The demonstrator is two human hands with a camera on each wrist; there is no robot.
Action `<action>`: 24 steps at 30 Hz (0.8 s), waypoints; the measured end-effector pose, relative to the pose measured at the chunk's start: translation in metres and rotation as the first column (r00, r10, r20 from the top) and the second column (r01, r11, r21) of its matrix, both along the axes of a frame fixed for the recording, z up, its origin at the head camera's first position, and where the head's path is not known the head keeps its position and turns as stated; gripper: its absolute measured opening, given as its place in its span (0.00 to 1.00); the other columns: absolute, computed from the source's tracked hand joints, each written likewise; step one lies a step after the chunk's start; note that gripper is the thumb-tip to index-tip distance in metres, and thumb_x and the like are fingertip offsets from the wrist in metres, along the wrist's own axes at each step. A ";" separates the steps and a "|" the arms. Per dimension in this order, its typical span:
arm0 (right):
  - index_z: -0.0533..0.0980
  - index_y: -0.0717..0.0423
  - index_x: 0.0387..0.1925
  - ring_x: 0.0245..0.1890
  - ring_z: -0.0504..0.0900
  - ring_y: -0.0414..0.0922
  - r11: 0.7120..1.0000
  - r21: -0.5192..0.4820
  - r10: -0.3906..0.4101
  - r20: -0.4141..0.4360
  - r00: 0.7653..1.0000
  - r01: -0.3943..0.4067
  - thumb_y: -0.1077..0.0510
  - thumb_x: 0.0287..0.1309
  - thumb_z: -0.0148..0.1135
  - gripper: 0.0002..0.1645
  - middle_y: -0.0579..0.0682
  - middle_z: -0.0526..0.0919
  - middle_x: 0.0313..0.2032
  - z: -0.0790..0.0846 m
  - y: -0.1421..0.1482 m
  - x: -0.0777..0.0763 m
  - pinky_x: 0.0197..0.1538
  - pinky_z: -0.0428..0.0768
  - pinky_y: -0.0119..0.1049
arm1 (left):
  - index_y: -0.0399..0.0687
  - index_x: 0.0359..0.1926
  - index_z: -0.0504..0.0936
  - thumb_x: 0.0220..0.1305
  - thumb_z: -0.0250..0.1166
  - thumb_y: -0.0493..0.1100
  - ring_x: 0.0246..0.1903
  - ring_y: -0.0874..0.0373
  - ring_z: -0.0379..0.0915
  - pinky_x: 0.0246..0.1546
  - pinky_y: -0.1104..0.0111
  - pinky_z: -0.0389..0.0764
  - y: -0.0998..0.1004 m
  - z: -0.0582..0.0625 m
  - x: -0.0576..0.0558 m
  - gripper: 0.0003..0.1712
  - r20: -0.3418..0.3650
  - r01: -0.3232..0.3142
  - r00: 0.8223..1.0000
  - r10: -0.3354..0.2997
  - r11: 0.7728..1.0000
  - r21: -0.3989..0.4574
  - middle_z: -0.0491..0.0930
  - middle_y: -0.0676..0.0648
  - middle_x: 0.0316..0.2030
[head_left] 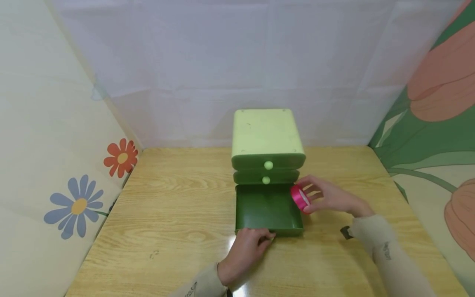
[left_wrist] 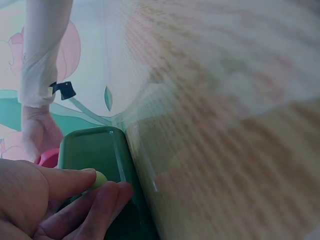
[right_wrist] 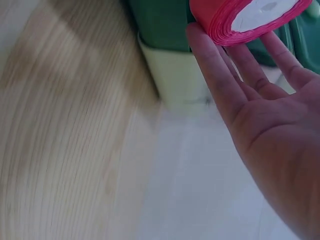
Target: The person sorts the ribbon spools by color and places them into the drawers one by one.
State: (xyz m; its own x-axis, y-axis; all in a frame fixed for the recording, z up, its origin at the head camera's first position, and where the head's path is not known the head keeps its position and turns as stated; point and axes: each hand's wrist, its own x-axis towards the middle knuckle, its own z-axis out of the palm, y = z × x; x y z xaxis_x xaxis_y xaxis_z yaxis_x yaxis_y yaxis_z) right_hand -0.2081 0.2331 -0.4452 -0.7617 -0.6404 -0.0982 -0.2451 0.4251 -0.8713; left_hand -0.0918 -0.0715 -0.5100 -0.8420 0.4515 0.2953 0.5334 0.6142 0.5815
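A small light-green cabinet (head_left: 265, 132) with dark green drawers stands on the wooden table. Its bottom drawer (head_left: 267, 208) is pulled far out, and its visible floor is bare. My left hand (head_left: 246, 249) is at the drawer's front, its thumb and fingers pinching the pale green knob (left_wrist: 100, 179). Beside the drawer's right wall, my right hand (head_left: 330, 197) holds a roll of bright pink ribbon (head_left: 298, 198) with a white core. The roll is tilted at the drawer's right edge. In the right wrist view, fingers (right_wrist: 217, 75) lie against the ribbon roll.
Two upper drawers with round knobs, the top one (head_left: 252, 161) and the middle one (head_left: 248, 177), sit above the pulled-out drawer. The wooden tabletop (head_left: 178, 206) extends to both sides. A pale sheet (head_left: 204, 62) hangs behind, with flower-patterned panels left and right.
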 end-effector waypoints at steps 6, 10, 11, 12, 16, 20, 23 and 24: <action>0.67 0.52 0.68 0.61 0.77 0.57 0.998 0.033 0.046 0.012 0.999 -0.047 0.51 0.56 0.79 0.42 0.55 0.76 0.63 -0.002 -0.022 0.003 0.62 0.83 0.53 | 0.50 0.42 0.92 0.65 0.73 0.39 0.41 0.62 0.89 0.43 0.71 0.88 0.000 0.000 0.000 0.06 -0.001 -0.001 1.000 0.001 1.000 0.000 0.91 0.55 0.38; 0.69 0.52 0.67 0.59 0.78 0.55 0.996 0.055 0.066 -0.004 0.998 -0.065 0.50 0.55 0.79 0.42 0.53 0.76 0.61 -0.005 -0.035 0.003 0.60 0.84 0.51 | 0.50 0.42 0.92 0.65 0.73 0.39 0.41 0.63 0.88 0.42 0.72 0.87 0.000 0.001 -0.001 0.05 0.013 0.000 1.000 0.000 1.000 -0.001 0.91 0.56 0.38; 0.69 0.52 0.67 0.58 0.78 0.54 0.996 0.063 0.069 -0.007 0.998 -0.069 0.49 0.55 0.79 0.42 0.53 0.77 0.61 -0.006 -0.038 0.003 0.60 0.84 0.51 | 0.50 0.42 0.92 0.65 0.73 0.39 0.40 0.63 0.88 0.42 0.72 0.87 0.000 0.001 -0.001 0.05 0.014 0.002 1.000 -0.001 1.000 -0.003 0.91 0.56 0.38; 0.69 0.51 0.67 0.58 0.78 0.53 0.995 0.072 0.072 -0.011 0.997 -0.072 0.49 0.55 0.80 0.42 0.52 0.77 0.61 -0.006 -0.040 0.003 0.59 0.85 0.50 | 0.50 0.42 0.92 0.65 0.73 0.39 0.40 0.64 0.88 0.42 0.73 0.87 0.000 0.001 -0.001 0.05 0.015 0.002 1.000 -0.002 1.000 -0.004 0.91 0.56 0.38; 0.69 0.52 0.68 0.58 0.79 0.52 0.989 0.117 0.101 -0.037 0.994 -0.096 0.47 0.56 0.79 0.43 0.53 0.77 0.61 -0.010 -0.049 0.003 0.59 0.85 0.49 | 0.51 0.42 0.92 0.65 0.73 0.39 0.39 0.65 0.87 0.41 0.74 0.86 0.000 0.000 -0.001 0.06 0.024 0.004 1.000 -0.004 1.000 -0.008 0.91 0.56 0.38; 0.69 0.54 0.69 0.59 0.79 0.53 0.981 0.152 0.132 -0.062 0.989 -0.121 0.46 0.56 0.79 0.44 0.54 0.76 0.62 -0.013 -0.057 0.003 0.58 0.86 0.46 | 0.53 0.42 0.92 0.66 0.73 0.40 0.38 0.66 0.87 0.40 0.75 0.85 0.000 -0.001 -0.002 0.06 0.041 0.003 0.999 -0.002 1.000 -0.017 0.91 0.57 0.39; 0.70 0.54 0.69 0.59 0.79 0.51 0.975 0.184 0.145 -0.086 0.986 -0.127 0.45 0.56 0.79 0.44 0.53 0.77 0.62 -0.014 -0.062 0.003 0.58 0.86 0.43 | 0.53 0.43 0.92 0.66 0.72 0.40 0.38 0.66 0.87 0.39 0.75 0.85 0.000 -0.001 -0.002 0.06 0.045 0.004 0.999 -0.003 1.000 -0.019 0.91 0.58 0.39; 0.70 0.53 0.69 0.59 0.79 0.50 0.972 0.197 0.149 -0.097 0.984 -0.128 0.45 0.56 0.79 0.44 0.52 0.77 0.61 -0.015 -0.064 0.003 0.57 0.86 0.42 | 0.53 0.42 0.92 0.66 0.72 0.40 0.38 0.67 0.87 0.39 0.76 0.85 0.000 -0.001 -0.002 0.06 0.044 0.005 0.999 -0.004 1.000 -0.018 0.91 0.58 0.39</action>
State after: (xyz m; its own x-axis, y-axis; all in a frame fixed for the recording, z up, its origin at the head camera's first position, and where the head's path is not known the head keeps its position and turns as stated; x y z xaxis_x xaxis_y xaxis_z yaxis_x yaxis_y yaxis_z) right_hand -0.2050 0.1695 -0.4599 -0.6798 -0.7183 -0.1480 -0.4030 0.5345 -0.7429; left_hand -0.0942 -0.0713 -0.5109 -0.8519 0.4602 0.2501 0.5105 0.6229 0.5928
